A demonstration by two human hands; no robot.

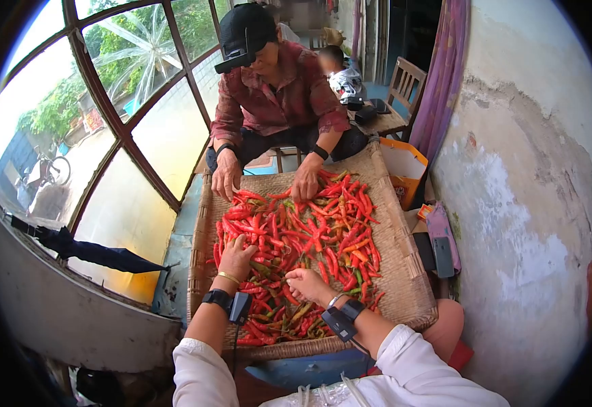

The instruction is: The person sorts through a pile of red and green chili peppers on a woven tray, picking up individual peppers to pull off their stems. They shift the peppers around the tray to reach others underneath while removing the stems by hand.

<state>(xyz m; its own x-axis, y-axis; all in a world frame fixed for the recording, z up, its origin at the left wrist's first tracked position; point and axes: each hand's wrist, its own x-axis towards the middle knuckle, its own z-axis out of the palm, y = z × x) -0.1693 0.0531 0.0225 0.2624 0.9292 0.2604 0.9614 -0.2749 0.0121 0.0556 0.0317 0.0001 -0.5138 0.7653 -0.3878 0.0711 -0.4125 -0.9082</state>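
Observation:
Red chili peppers [296,234], with a few green and orange ones among them, lie heaped on a rectangular woven bamboo tray [394,261] in front of me. My left hand [237,258] rests on the peppers at the left of the heap, palm down, its fingers bent and somewhat apart. Closer to the middle, my right hand [311,286] hovers low over the heap with thumb and fingers pinched together. Whatever sits in that pinch is too small to make out. Both wrists carry a bracelet and a strapped-on device.
Across the tray a person [279,102] in a dark red shirt has both hands in the peppers. A folded umbrella [109,251] lies by the window at left. At right are an orange-and-white bag [404,169], a phone [443,256] and a peeling wall [513,203].

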